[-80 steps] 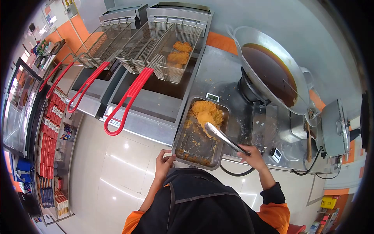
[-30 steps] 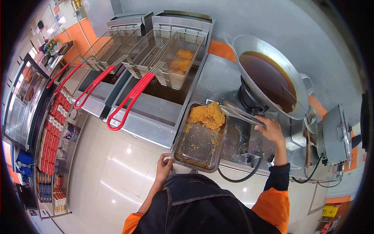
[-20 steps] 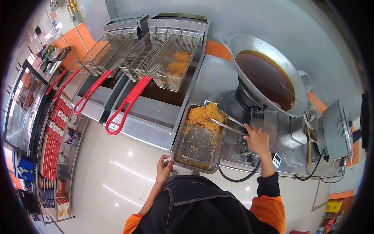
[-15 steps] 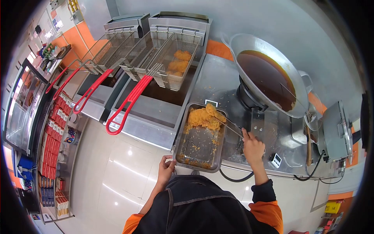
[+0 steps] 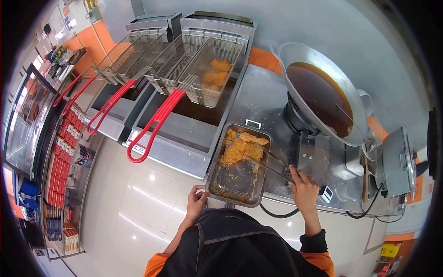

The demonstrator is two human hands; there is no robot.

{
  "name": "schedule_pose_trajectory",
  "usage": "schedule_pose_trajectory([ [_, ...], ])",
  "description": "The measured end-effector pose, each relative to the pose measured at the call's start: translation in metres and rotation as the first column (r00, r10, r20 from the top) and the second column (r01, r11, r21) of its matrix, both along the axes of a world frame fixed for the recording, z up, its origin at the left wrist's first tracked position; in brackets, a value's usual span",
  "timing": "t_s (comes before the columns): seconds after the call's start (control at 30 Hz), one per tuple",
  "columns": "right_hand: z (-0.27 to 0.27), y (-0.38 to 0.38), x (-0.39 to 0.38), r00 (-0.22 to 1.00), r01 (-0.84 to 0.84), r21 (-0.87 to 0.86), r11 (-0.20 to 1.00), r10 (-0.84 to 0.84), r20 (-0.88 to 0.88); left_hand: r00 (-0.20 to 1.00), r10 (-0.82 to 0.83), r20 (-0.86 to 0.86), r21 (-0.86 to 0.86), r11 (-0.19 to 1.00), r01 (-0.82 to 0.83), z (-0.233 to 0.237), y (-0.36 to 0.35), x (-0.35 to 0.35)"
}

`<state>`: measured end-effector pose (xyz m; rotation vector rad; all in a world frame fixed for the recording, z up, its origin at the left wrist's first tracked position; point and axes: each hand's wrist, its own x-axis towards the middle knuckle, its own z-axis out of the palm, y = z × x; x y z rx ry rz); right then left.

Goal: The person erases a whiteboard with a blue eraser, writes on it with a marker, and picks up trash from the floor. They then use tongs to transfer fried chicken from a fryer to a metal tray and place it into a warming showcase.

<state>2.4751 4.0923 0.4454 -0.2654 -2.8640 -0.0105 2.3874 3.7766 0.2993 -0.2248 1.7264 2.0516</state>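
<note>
Metal tongs (image 5: 276, 167) are held in my right hand (image 5: 304, 190), their arms spread apart and their tips at the breaded fried pieces (image 5: 241, 148). Those golden pieces lie in the upper half of a rectangular metal tray (image 5: 211, 181), with loose crumbs scattered below them. My left hand (image 5: 197, 201) is at the tray's lower left corner, its fingers bent against the rim. Above and left of the tray, a wire fry basket (image 5: 203, 96) with a red handle (image 5: 161, 116) holds several golden pieces (image 5: 217, 74).
A large wok (image 5: 295, 83) of dark oil sits on a burner to the right. Two small timers (image 5: 253, 124) (image 5: 326, 194) are on the steel counter (image 5: 258, 92). More fry baskets (image 5: 134, 57) hang at the left. A shelf of red boxes (image 5: 57, 171) stands far left.
The tongs have opened and drawn back toward the lower right. The piece they held now lies flat on the others at the tray's top. The view has shifted slightly.
</note>
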Motion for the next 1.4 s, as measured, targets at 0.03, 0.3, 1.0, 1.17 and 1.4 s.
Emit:
schedule_pose_trajectory([
  [0.03, 0.002, -0.001, -0.002, 0.999, -0.053, 0.032, 0.998, 0.053, -0.002, 1.0, -0.003, -0.001, -0.001, 1.0, 0.003, 0.0, 0.0, 0.0],
  [0.3, -0.032, -0.017, -0.033, 0.975, -0.193, 0.243, 0.951, 0.212, -0.058, 1.0, -0.011, -0.025, -0.015, 1.0, 0.01, 0.001, -0.001, -0.002],
  [1.0, 0.016, 0.005, -0.04, 0.94, 0.304, -0.106, 0.947, -0.279, 0.197, 1.0, -0.003, -0.022, 0.01, 1.0, 0.003, -0.005, -0.005, -0.009],
  [1.17, 0.026, 0.057, -0.081, 0.909, 0.173, 0.061, 0.983, -0.183, 0.375, 0.999, -0.011, -0.035, -0.003, 1.0, 0.011, -0.005, -0.005, -0.01],
  [1.4, 0.017, 0.038, -0.071, 0.961, 0.146, 0.085, 0.986, -0.161, 0.223, 0.999, 0.015, -0.039, 0.014, 1.0, -0.014, -0.005, -0.003, -0.008],
])
